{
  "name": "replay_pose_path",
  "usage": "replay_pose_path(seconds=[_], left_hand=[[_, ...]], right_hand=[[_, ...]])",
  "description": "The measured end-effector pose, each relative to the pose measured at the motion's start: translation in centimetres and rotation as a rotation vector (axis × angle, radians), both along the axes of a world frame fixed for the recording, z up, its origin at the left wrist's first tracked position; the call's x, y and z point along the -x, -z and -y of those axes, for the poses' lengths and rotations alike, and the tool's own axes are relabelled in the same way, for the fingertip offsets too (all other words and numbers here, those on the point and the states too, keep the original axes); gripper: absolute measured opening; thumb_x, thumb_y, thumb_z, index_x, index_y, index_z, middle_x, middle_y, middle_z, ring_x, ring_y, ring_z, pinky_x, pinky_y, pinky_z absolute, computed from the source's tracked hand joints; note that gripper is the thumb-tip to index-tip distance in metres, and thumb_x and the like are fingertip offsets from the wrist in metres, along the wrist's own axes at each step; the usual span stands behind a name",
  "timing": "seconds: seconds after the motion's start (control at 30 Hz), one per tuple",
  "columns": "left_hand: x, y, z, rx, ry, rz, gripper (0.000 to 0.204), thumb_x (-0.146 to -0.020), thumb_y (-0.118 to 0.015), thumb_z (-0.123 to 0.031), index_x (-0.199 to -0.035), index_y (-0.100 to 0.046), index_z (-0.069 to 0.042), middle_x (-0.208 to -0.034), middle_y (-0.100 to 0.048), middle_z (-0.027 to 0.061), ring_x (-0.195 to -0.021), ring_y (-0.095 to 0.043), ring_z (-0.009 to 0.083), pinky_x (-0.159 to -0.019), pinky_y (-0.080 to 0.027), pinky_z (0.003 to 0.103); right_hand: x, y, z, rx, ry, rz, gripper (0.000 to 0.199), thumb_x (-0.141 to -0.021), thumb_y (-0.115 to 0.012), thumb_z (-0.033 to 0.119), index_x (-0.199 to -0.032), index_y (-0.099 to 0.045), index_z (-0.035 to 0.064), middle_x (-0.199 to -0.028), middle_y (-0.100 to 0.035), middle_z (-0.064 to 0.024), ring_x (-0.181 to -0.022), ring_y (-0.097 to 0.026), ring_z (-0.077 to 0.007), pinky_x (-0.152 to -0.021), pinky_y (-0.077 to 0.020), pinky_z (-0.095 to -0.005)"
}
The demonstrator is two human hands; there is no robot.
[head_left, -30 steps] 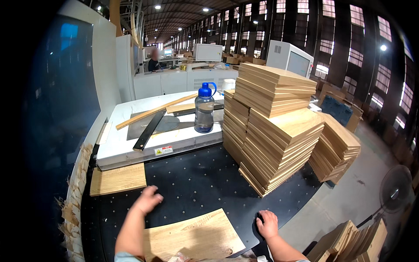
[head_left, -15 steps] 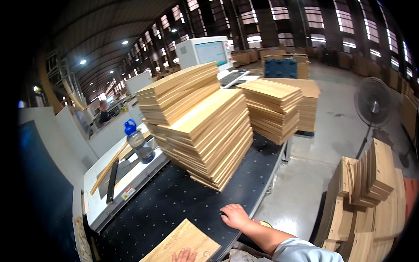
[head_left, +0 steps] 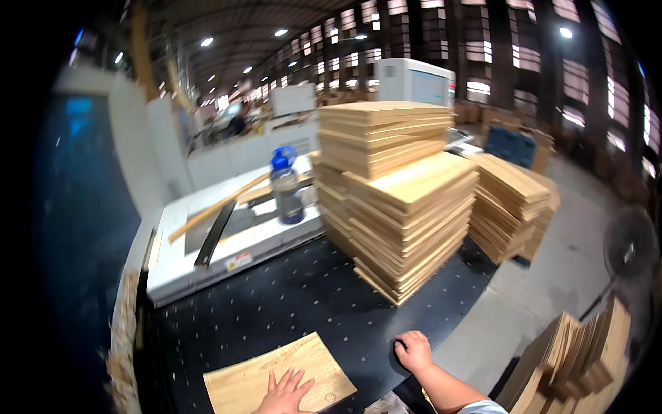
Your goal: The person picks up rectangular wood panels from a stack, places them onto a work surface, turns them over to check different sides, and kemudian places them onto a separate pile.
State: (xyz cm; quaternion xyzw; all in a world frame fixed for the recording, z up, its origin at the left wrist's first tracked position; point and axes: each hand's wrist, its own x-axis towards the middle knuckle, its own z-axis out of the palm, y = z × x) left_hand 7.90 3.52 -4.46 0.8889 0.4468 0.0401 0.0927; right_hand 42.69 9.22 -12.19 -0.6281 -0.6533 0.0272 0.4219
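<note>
A single pale wooden board (head_left: 227, 386) lies flat on the black dotted table (head_left: 276, 297). My left hand (head_left: 286, 395) rests on it with fingers spread. To the right, at the table's edge, my right hand (head_left: 414, 350) is closed, its fingers curled over a small dark thing that I cannot make out. Beyond both hands rises a tall stack of wooden boards (head_left: 407, 228), built up in uneven layers. Behind it on the right stands a lower, fanned stack of boards (head_left: 507, 207).
At the left a white ledge (head_left: 183, 276) carries a blue-capped water bottle (head_left: 286, 190), a black bar (head_left: 215, 234) and a wooden strip (head_left: 221, 207). More boards (head_left: 572, 359) stand at the lower right, near a fan (head_left: 629, 250). A monitor (head_left: 414, 83) stands behind the stack.
The view has swung left, so the stacks and bottle appear farther right. More of my left hand and its board shows now. My right hand keeps its place at the table edge.
</note>
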Motion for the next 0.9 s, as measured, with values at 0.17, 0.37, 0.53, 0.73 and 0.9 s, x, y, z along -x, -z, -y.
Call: replay_pose_path(seconds=[0.17, 0.37, 0.53, 0.73, 0.9], left_hand=[[3.6, 4.0, -2.4, 0.012, 0.030, -0.043, 0.087, -0.069, -0.057, -0.070, -0.138, -0.039, -0.019, -0.148, -0.027, 0.0112, -0.139, -0.017, 0.0312, -0.105, -0.005, 0.066], [7.9, 5.0, -2.3, 0.002, -0.001, 0.068, 0.085, -0.067, -0.057, -0.072, -0.135, -0.043, -0.023, -0.143, -0.036, 0.0048, -0.136, -0.026, 0.0251, -0.106, -0.009, 0.063], [6.7, 3.7, -6.8, 0.044, -0.101, 0.173, 0.079, -0.078, -0.054, -0.063, -0.139, -0.036, -0.017, -0.146, -0.028, 0.0096, -0.139, -0.018, 0.0270, -0.107, -0.012, 0.061], [3.1, 3.6, -12.9, 0.003, -0.087, -0.022, 0.073, -0.083, -0.049, -0.059, -0.141, -0.032, -0.018, -0.148, -0.025, 0.0139, -0.139, -0.017, 0.0300, -0.106, -0.018, 0.061], [2.3, 3.8, -12.9, 0.026, -0.074, 0.038, 0.065, -0.085, -0.046, -0.061, -0.137, -0.040, -0.023, -0.147, -0.026, 0.0139, -0.138, -0.021, 0.0314, -0.106, -0.020, 0.060]], right_hand=[[0.3, -0.3, 0.0, -0.006, 0.010, 0.116, 0.016, -0.069, -0.062, 0.012, -0.085, -0.065, 0.0069, -0.089, -0.063, -0.0084, -0.091, -0.056, -0.0306, -0.083, -0.0434, -0.0414], [0.4, 0.1, -0.1, 0.007, -0.009, 0.211, 0.013, -0.066, -0.064, 0.007, -0.079, -0.062, 0.0058, -0.088, -0.060, -0.0084, -0.088, -0.055, -0.0296, -0.080, -0.0442, -0.0398], [1.3, -2.0, -0.3, 0.015, -0.066, 0.321, 0.018, -0.079, -0.058, 0.011, -0.093, -0.058, 0.0005, -0.093, -0.056, -0.0219, -0.089, -0.052, -0.0406, -0.080, -0.0424, -0.0473], [1.9, -2.2, -0.4, 0.063, -0.063, 0.343, 0.025, -0.080, -0.059, 0.014, -0.102, -0.059, 0.0006, -0.102, -0.057, -0.0220, -0.095, -0.053, -0.0399, -0.085, -0.0428, -0.0460], [1.5, -1.8, -0.3, 0.095, -0.067, 0.407, 0.029, -0.082, -0.059, 0.014, -0.107, -0.058, 0.0011, -0.106, -0.058, -0.0209, -0.099, -0.053, -0.0392, -0.088, -0.0424, -0.0452]])
